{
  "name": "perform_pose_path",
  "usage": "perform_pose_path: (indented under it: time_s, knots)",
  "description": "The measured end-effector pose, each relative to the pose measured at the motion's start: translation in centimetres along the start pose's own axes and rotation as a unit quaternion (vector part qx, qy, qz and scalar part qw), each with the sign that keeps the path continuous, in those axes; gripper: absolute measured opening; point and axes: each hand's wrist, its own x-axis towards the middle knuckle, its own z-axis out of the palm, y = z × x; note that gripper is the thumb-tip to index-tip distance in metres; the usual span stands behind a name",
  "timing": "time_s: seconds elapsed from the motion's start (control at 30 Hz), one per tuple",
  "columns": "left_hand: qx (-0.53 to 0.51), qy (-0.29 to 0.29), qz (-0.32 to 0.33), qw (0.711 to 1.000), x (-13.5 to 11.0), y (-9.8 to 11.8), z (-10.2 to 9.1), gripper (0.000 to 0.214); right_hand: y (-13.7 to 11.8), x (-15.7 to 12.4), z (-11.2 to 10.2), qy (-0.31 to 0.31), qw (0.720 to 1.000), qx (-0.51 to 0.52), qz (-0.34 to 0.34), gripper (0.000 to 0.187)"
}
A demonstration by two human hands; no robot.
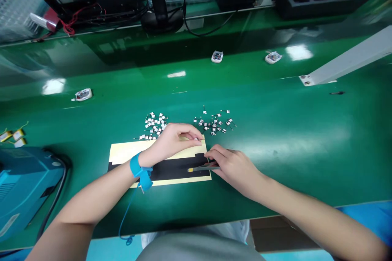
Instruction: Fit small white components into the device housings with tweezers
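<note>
A cream backing sheet (122,151) with a black strip (171,170) lies on the green bench in front of me. My left hand (173,138), with a blue wrist strap (139,169), is pinched at the sheet's upper right corner on something too small to make out. My right hand (234,167) rests at the sheet's right edge, closed on yellow-tipped tweezers (202,168) that point left over the black strip. Two heaps of small white-and-black parts lie just beyond: one (154,124) behind my left hand, one (214,122) to its right.
A blue machine (21,187) with a black cable sits at the left edge, yellow-wired parts (14,135) beside it. Three small white devices (82,95) (217,56) (273,57) lie farther back. A grey metal bar (346,63) slants in at right. Black equipment and trays stand behind.
</note>
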Motion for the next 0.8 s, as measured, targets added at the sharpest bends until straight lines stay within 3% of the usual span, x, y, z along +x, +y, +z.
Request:
perform_pose_path:
  time_s: [0.1,0.17,0.4,0.63,0.8]
  knots:
    - [-0.052,0.043,-0.036,0.997,-0.3,-0.3,0.5,0.014,0.5,0.3,-0.4,0.039,0.993,0.108,0.036,0.01]
    - [-0.039,0.062,-0.022,0.997,-0.6,-0.3,1.0,0.015,0.7,0.6,-0.9,0.073,0.977,0.191,0.065,0.004]
    - [0.152,0.103,0.146,0.972,-1.2,0.5,1.6,0.019,-0.1,1.3,-1.5,0.111,0.88,0.452,0.098,0.027]
    - [0.211,0.124,0.291,0.925,-1.5,-0.6,1.7,0.014,-1.0,1.4,-0.1,0.112,0.828,0.539,0.111,0.021]
    - [0.245,0.114,0.32,0.908,-1.6,-0.9,1.6,0.013,-0.9,1.4,0.2,0.109,0.814,0.558,0.117,0.017]
